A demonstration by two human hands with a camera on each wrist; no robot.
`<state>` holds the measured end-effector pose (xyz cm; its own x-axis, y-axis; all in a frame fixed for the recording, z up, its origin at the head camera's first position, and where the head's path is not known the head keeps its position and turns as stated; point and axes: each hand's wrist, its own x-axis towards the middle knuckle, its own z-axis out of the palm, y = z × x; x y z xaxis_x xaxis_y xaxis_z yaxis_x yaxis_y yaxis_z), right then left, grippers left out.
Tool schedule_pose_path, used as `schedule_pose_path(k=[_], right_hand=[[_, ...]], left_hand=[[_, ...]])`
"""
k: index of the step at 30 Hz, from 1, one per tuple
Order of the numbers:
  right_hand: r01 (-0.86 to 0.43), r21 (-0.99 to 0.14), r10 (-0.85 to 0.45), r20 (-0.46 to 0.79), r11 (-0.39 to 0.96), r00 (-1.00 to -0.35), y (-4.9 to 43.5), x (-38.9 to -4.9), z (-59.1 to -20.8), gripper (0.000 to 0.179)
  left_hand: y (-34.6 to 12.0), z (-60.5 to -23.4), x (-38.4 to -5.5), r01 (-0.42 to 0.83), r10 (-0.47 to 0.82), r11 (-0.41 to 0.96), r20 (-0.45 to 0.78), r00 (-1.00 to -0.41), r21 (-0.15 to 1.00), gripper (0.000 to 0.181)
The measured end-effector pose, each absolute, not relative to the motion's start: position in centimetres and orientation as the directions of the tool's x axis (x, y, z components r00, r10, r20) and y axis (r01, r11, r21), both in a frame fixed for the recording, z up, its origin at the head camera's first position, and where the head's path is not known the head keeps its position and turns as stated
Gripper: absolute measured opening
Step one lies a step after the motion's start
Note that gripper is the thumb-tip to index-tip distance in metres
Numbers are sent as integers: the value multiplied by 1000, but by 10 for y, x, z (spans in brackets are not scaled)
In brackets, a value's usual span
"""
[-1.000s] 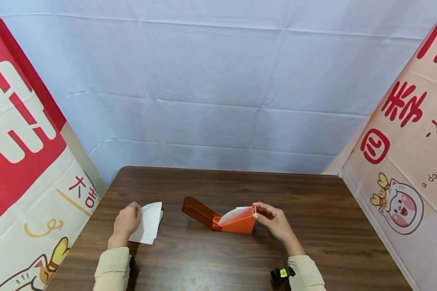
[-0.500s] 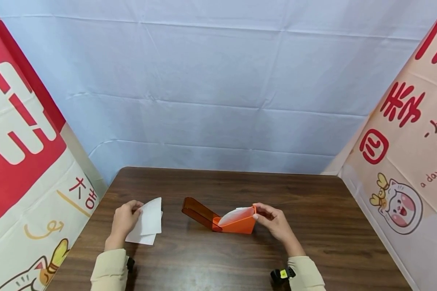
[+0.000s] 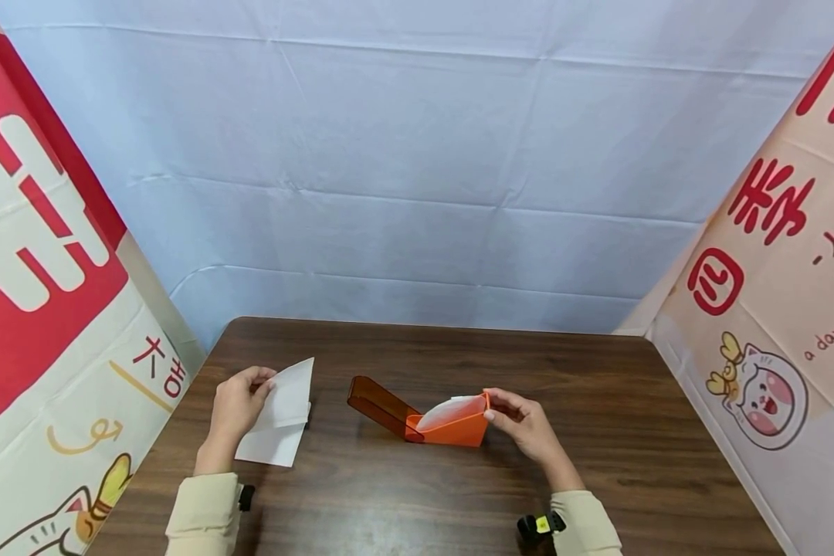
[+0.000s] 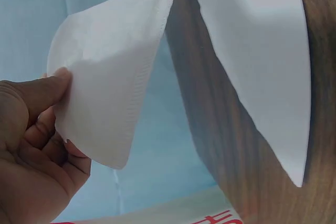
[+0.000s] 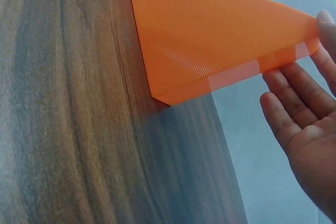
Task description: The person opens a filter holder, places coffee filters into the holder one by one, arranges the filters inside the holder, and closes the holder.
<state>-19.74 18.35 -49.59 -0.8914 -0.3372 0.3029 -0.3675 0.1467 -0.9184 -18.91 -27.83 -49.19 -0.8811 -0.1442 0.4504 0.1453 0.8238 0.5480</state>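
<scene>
White paper sheet (image 3: 293, 392) is raised and tilted above the left part of the counter (image 3: 389, 494), pinched near one edge by the left hand (image 3: 235, 405), thumb against the face. More white paper (image 3: 272, 448) lies flat beneath it; whether as one layer or several cannot be told. In the left wrist view the visible parts of the two stand apart. The right hand (image 3: 524, 425) is clamped on the upper right corner of the orange box (image 3: 459, 429), thumb on the near side. Judged sound practice: keep the left pinch light and at the margin, so the thin sheet neither creases nor drags the lower paper; hold the box steady without squeezing its walls. Other items: white papers (image 3: 447, 415) stand inside the box, their curved edge above the rim. Obstruction noted: the brown translucent lid (image 3: 382, 405) slants up leftward from the box's left end, between the held sheet and the box; contact with it could bend the paper. Pale cloth (image 3: 403, 193) hangs behind the counter.
</scene>
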Motion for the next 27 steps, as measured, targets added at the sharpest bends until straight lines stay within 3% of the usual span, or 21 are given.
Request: schedule_pose_path(k=[7,13,27], right_hand=[[-355,-922,-319,293,156,-902,191,-210,-521,36],[-372,-916,-326,311,146,-893,184,-200,-503,34],[-345,-918,-297,279,196,-913,180,-194,-494,34]], left_hand=[[-273,-485,-187,152,-136,826,454,-881,542,8],[-266,-481,-182,180,-104,836,472,-875,518,8],[-242,-462,-175,345,-24,842,667,-744,415,15]])
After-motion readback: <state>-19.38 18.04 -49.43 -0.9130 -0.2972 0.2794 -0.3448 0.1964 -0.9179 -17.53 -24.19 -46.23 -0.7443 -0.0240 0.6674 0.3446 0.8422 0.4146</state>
